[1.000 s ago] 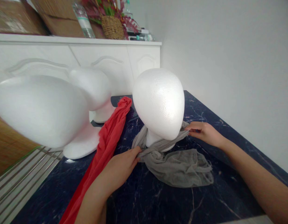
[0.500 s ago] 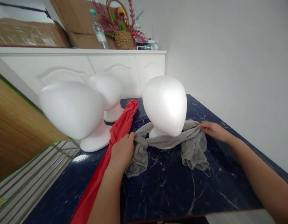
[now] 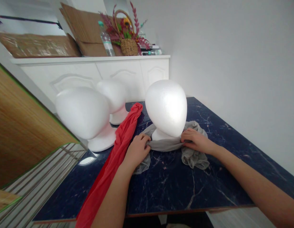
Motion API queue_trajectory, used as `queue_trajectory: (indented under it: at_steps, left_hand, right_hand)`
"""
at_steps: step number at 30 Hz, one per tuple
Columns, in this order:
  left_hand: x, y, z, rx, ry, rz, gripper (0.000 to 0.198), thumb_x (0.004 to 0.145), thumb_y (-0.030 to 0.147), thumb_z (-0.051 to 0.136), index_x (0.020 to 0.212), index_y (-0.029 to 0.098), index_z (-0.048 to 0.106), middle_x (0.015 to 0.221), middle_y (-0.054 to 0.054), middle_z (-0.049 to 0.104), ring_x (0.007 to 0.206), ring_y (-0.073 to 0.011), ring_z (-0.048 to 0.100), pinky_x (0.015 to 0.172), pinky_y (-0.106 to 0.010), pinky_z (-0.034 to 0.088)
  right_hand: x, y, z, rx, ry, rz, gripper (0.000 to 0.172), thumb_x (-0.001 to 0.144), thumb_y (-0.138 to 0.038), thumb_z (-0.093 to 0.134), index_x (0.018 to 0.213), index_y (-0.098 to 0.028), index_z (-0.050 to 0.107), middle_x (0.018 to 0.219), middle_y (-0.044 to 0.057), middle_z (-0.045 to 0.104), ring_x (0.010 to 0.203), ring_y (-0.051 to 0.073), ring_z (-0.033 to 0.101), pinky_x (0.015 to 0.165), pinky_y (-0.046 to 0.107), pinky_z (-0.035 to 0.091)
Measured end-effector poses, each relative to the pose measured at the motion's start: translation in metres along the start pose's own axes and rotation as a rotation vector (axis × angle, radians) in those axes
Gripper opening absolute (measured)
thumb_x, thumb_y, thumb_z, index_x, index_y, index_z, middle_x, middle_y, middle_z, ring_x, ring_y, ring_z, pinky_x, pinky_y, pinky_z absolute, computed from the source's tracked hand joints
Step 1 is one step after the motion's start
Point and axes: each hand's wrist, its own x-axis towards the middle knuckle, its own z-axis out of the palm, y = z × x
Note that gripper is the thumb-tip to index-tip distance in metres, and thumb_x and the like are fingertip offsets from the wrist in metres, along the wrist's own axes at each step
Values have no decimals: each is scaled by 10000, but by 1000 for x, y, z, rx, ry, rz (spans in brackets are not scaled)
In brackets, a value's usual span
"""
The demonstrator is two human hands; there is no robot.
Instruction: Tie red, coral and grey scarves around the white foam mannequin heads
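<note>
A grey scarf [image 3: 164,145] is wrapped round the neck of a white foam mannequin head [image 3: 166,106] standing on the dark marbled table. My left hand [image 3: 138,148] is closed on the scarf at the left of the neck, its fingertips pinching the cloth. At the right of the neck, my right hand [image 3: 196,140] grips the scarf with curled fingers. One loose end of the scarf hangs in a bunch below my right hand; the other lies under my left. A long red scarf [image 3: 124,131] stretches along the table beside my left forearm.
Two more white foam heads, a near one [image 3: 83,114] and a far one [image 3: 113,93], stand at the left. A metal rack [image 3: 54,174] and a wooden panel [image 3: 25,126] border the table's left side. Behind are a white cabinet [image 3: 73,71], a bottle [image 3: 107,41] and a flower basket [image 3: 129,47].
My right hand has moved left, from the scarf's outstretched right part to close beside the neck. My left hand has shifted slightly right along the scarf. The view has tilted and shifted a little.
</note>
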Motion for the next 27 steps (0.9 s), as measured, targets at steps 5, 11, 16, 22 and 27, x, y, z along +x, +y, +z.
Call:
queue_trajectory:
  at_steps: [5,11,16,22,27]
  left_hand:
    - [-1,-12,3,25,-41,-28,456,723,-21,468,1093,145,676,1162,-100,642,1095,-252,579,1013,-380,470]
    - [-1,-15,-2,131,-66,-79,391,830,23,400,1000,152,727,1098,-85,692,1027,-229,630,973,-338,498]
    - [-4,-15,-6,307,15,-207,407,890,98,371,1143,108,690,1255,-159,632,1167,-355,562,988,-486,470]
    - [-10,-13,-3,498,148,-313,448,887,174,444,1298,44,571,1447,-253,456,1279,-440,453,977,-560,469]
    - [-1,-1,-4,138,269,-182,390,933,232,450,1275,112,592,1426,-201,468,1332,-347,442,1125,-502,373]
  right_hand:
    - [-33,52,-21,88,-15,133,86,866,-255,580,852,-205,649,899,56,681,897,232,588,859,375,415]
    - [-59,77,-52,74,-167,379,175,789,-328,584,817,-194,691,804,63,685,741,224,579,679,335,417]
    - [-73,86,-62,-51,-155,496,104,742,-239,597,784,-206,686,811,79,693,758,255,618,683,353,444]
    - [-90,98,-60,-348,-67,634,162,760,-81,542,723,-187,658,742,111,683,661,224,605,608,332,388]
    - [-76,84,-59,-431,-8,597,174,775,-92,529,734,-180,674,791,110,680,792,259,619,703,349,432]
